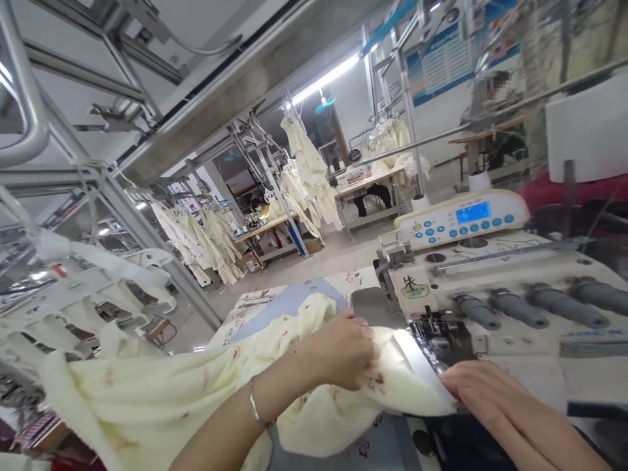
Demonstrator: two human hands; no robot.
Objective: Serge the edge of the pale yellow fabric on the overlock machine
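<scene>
Bright overhead tube lighting (328, 78), soft shadows, wide-angle bending at edges, slight motion blur

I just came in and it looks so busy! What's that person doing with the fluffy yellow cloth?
A person is at a sewing machine. Their left hand bunches the pale yellow fabric and presses it toward the presser foot, while the right hand lies flat on the fabric's edge beside it. More pale garments hang on racks behind.

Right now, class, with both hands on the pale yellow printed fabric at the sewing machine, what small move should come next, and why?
Probably ease the pale yellow printed fabric forward: its edge already lies at the sewing machine's presser foot, the left hand bunches it behind, and the right hand flattens the front edge.
</scene>
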